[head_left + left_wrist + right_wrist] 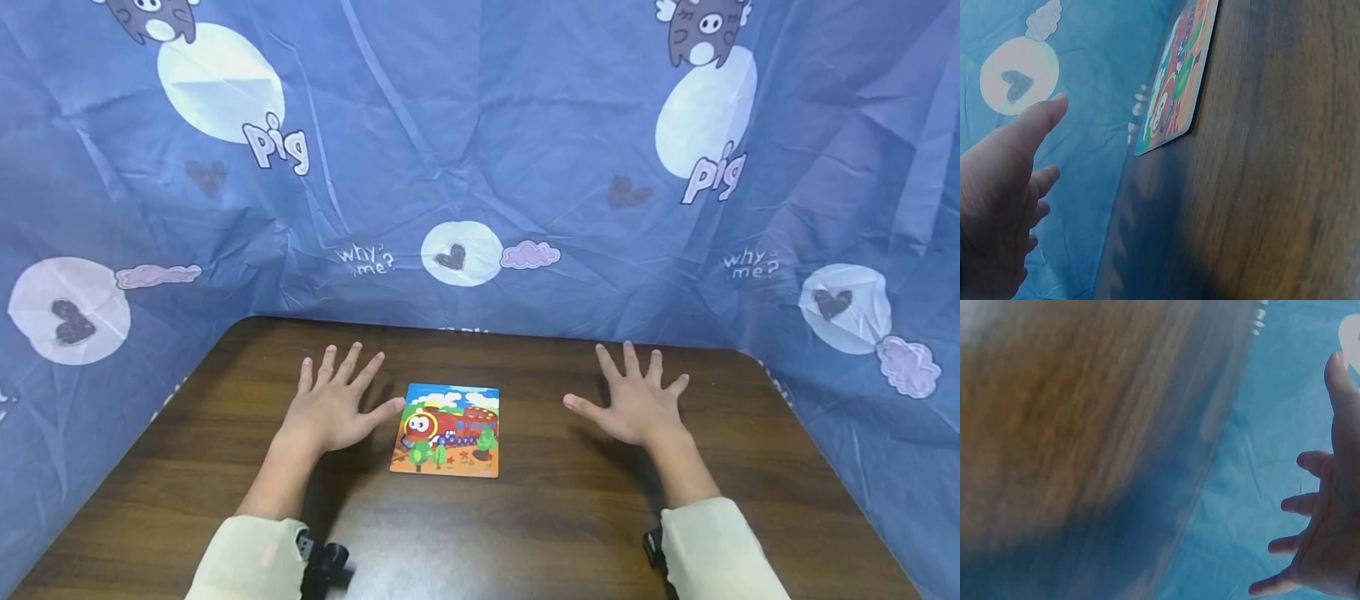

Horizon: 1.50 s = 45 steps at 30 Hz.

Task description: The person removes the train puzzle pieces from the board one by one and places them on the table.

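A square picture puzzle board [447, 432] with a cartoon red train lies flat on the brown wooden table [555, 533]. To its left, my left hand [330, 410] is spread with straight fingers, the thumb tip close to the board's upper left edge. In the left wrist view that hand [997, 187] hovers above the table, apart from the board [1179, 81]. My right hand [641, 404] is further off on the right side, fingers spread wide and holding nothing. The right wrist view shows the same hand [1329, 519] raised over the table surface [1072, 425].
A blue printed cloth [480, 167] hangs behind the table and along both sides. Its folds meet the table's back edge. A small black device [330, 560] is at the left sleeve cuff, and another [654, 548] at the right one.
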Motion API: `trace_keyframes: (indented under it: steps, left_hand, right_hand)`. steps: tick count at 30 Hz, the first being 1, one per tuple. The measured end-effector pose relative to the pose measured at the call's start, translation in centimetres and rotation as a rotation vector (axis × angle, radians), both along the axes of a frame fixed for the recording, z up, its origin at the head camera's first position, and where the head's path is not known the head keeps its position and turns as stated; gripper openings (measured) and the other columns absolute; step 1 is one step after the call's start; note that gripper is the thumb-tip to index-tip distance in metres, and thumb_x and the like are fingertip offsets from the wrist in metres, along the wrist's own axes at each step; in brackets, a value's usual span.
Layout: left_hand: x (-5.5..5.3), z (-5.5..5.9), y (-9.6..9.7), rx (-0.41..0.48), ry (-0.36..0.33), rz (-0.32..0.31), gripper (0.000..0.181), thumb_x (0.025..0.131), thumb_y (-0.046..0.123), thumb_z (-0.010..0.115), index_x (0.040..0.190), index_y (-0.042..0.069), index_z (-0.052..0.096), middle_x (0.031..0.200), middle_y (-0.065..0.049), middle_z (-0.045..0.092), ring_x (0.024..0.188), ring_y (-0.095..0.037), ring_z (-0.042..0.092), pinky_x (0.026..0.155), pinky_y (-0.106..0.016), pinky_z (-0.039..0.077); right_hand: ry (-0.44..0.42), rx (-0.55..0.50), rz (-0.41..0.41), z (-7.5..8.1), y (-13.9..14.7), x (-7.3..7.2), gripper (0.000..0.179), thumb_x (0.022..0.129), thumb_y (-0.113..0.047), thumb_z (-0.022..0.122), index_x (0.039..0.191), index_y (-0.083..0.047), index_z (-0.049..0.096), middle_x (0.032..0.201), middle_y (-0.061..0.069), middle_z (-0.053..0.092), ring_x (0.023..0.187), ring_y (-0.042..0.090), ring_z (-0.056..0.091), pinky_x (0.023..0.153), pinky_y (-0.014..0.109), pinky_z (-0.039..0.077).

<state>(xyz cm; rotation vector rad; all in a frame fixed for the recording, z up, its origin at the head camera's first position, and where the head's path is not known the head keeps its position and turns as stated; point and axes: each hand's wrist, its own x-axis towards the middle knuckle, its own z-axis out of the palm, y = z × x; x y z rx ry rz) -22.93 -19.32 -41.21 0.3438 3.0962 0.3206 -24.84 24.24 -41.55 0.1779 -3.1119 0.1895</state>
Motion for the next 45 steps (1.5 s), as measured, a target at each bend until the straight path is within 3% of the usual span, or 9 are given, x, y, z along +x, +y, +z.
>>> trace_keyframes:
  steps: [8,15,22,27,35,45]
  left_hand:
    - [-0.5,-0.3,0.9,0.020,-0.028,-0.064,0.092,0.093,0.076,0.048,0.162,0.018,0.031,0.167,-0.022,0.019,0.153,-0.051,0.005,0.118,-0.071,-0.001]
    - [-1.5,-0.6,2.4,0.009,-0.068,-0.134,0.089,0.093,0.072,0.054,0.161,0.016,0.036,0.165,-0.022,0.026,0.151,-0.052,0.015,0.118,-0.071,0.004]
    - [-2.7,-0.9,4.3,-0.018,-0.114,-0.172,0.082,0.091,0.063,0.066,0.156,0.017,0.046,0.160,-0.021,0.037,0.148,-0.049,0.026,0.118,-0.069,0.018]
    - [-3.2,-1.3,5.7,0.023,-0.141,-0.188,0.076,0.088,0.055,0.074,0.151,0.018,0.053,0.158,-0.017,0.041,0.146,-0.044,0.033,0.117,-0.064,0.026]
    - [-3.6,-2.2,6.8,0.096,-0.140,-0.207,0.067,0.081,0.045,0.085,0.139,0.017,0.065,0.148,-0.013,0.052,0.131,-0.036,0.045,0.109,-0.058,0.039]
    - [-3.9,-2.7,6.8,0.215,-0.161,-0.190,0.064,0.078,0.036,0.090,0.133,0.013,0.069,0.143,-0.015,0.055,0.129,-0.035,0.044,0.106,-0.053,0.045]
  right_hand:
    - [-0.021,0.002,0.108,-0.2,-2.0,-1.2,0.102,0.089,-0.082,0.048,0.165,-0.020,0.020,0.166,0.026,0.016,0.147,0.061,0.012,0.103,0.087,0.011]
    - [-0.041,0.082,0.301,-0.7,-5.4,-1.8,0.091,0.094,-0.068,0.057,0.164,-0.018,0.027,0.162,0.022,0.031,0.144,0.053,0.032,0.105,0.078,0.030]
    - [-0.097,0.107,0.431,-0.8,-9.0,-2.2,0.083,0.096,-0.068,0.054,0.159,-0.018,0.038,0.155,0.016,0.045,0.140,0.039,0.044,0.109,0.067,0.036]
    - [-0.104,0.145,0.496,-1.2,-10.6,-2.8,0.074,0.098,-0.065,0.054,0.156,-0.020,0.044,0.148,0.011,0.052,0.135,0.032,0.049,0.111,0.058,0.038]
    - [-0.125,0.088,0.511,-1.9,-11.6,-3.4,0.064,0.098,-0.061,0.057,0.149,-0.022,0.053,0.135,0.006,0.058,0.122,0.026,0.054,0.107,0.052,0.043]
    - [-0.156,-0.059,0.440,-2.8,-11.6,-3.9,0.051,0.095,-0.052,0.069,0.135,-0.023,0.067,0.133,0.005,0.061,0.117,0.023,0.054,0.105,0.049,0.043]
